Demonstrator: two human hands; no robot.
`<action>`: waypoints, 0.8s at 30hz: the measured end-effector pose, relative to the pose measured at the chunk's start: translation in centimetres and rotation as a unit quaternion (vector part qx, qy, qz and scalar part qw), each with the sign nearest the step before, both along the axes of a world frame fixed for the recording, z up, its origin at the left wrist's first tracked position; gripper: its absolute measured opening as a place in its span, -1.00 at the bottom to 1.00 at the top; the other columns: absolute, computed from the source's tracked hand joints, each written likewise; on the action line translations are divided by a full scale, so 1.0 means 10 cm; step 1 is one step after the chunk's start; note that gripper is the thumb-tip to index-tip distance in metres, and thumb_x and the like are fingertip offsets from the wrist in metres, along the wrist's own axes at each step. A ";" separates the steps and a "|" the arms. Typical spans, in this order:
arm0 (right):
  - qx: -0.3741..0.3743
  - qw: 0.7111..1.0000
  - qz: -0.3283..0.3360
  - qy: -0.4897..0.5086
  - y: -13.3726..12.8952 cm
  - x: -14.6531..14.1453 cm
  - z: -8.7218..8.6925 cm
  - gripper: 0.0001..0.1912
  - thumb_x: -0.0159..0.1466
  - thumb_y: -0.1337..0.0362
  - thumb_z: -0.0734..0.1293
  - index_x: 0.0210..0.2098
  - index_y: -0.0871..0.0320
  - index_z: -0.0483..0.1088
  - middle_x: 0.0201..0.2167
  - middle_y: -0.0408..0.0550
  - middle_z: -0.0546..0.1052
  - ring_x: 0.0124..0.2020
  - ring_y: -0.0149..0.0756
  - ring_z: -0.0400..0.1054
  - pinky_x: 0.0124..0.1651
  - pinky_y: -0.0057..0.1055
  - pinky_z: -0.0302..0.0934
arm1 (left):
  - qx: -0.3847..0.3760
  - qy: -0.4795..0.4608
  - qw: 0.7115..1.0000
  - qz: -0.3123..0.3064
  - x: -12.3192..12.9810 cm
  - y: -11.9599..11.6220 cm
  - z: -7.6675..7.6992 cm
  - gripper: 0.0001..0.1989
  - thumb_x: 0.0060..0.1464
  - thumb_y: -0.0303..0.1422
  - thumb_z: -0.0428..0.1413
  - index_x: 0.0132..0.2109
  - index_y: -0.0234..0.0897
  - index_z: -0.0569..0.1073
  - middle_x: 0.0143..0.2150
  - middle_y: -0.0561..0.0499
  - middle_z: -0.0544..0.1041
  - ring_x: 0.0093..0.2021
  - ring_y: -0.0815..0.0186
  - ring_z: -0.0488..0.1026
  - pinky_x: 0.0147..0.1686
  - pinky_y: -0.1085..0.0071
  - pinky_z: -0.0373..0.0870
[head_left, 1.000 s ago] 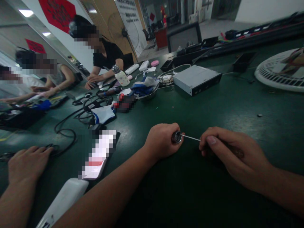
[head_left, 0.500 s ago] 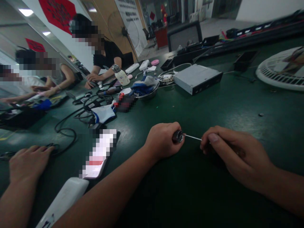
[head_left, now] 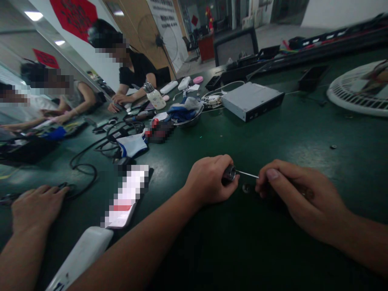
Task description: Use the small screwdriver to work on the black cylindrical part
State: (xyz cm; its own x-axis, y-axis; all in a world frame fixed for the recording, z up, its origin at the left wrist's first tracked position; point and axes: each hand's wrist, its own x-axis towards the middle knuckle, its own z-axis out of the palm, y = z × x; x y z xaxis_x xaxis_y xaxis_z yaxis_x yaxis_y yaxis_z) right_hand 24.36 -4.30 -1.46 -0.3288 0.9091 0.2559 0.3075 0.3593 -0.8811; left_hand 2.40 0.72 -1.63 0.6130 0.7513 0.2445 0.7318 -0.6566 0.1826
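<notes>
the left hand (head_left: pixel 209 180) is closed around a dark cylinder (head_left: pixel 229 173), whose round open end is turned toward the right hand (head_left: pixel 298 198). the right hand grasps a thin metal rod (head_left: pixel 247 174) between thumb and fingers; the rod's far tip is at this open end, but i cannot tell if it goes inside. below the rod, between both hands, a small round part (head_left: pixel 246 188) lies on the dark green table (head_left: pixel 236 238). beyond them rests a grey metal box (head_left: pixel 253 100).
</notes>
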 end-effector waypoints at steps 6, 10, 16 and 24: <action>-0.024 0.999 0.027 0.006 0.01 0.01 -0.02 -0.73 0.46 0.15 0.17 -0.27 0.09 0.43 -0.44 -0.15 0.51 -0.44 -0.39 0.43 -0.45 -0.46 0.25 | 0.004 -0.001 1.000 0.003 0.00 0.02 0.00 -0.84 0.11 -0.29 0.09 -0.18 -0.25 0.34 -0.26 -0.01 0.49 -0.30 0.27 0.39 -0.29 0.30 0.31; -0.022 0.999 -0.019 0.022 0.00 -0.01 -0.02 -0.73 0.44 0.14 0.20 -0.28 0.09 0.44 -0.45 -0.14 0.54 -0.47 -0.40 0.45 -0.45 -0.47 0.28 | 0.003 -0.020 0.999 0.038 0.00 0.03 -0.03 -0.83 0.14 -0.27 0.09 -0.17 -0.25 0.34 -0.25 0.00 0.48 -0.29 0.27 0.38 -0.27 0.29 0.32; -0.015 0.997 -0.070 0.035 0.01 -0.01 -0.02 -0.68 0.43 0.05 0.18 -0.26 0.07 0.47 -0.63 -0.18 0.48 -0.68 -0.41 0.32 -0.65 -0.46 0.14 | 0.008 -0.061 0.992 0.109 -0.02 0.05 -0.06 -0.85 0.13 -0.35 0.07 -0.15 -0.26 0.30 -0.24 -0.03 0.45 -0.27 0.26 0.39 -0.28 0.29 0.35; 0.058 0.974 0.017 -0.217 0.02 -0.09 -0.04 -0.79 0.18 0.22 0.45 -0.25 0.06 0.37 -0.34 -0.09 0.49 -0.36 -0.21 0.40 -0.36 -0.28 0.28 | 0.014 -0.092 0.983 0.158 -0.03 0.06 -0.10 -0.73 0.06 -0.50 0.02 -0.06 -0.26 0.24 -0.17 -0.08 0.42 -0.24 0.22 0.40 -0.21 0.21 0.40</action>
